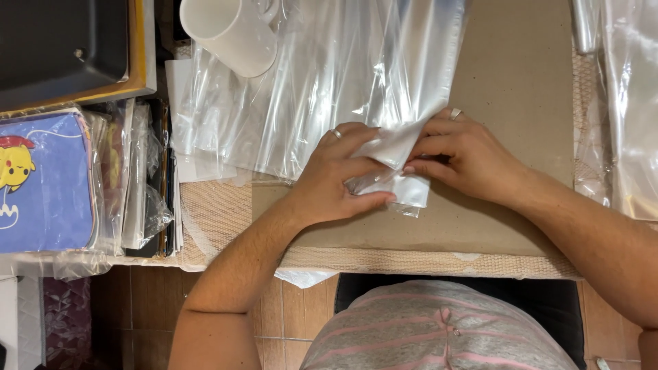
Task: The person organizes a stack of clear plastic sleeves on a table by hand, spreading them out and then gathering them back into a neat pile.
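A cardboard sheet [521, 75] covers the surface. Over its ten o'clock side spreads clear plastic film [322, 75], gathered at centre into a folded end. The left hand [336, 175], reaching in from seven o'clock, closes its grip on that fold; the right hand [462, 157], from four o'clock, pinches it. A white mug [229, 31] lies at eleven o'clock.

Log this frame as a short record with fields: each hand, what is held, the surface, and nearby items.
left hand: grips the clear plastic wrap from the left, ring on one finger
right hand: pinches the same wrap from the right, ring on one finger
surface: brown cardboard sheet
nearby: white mug lying on its side on clear plastic bags; blue printed item at far left
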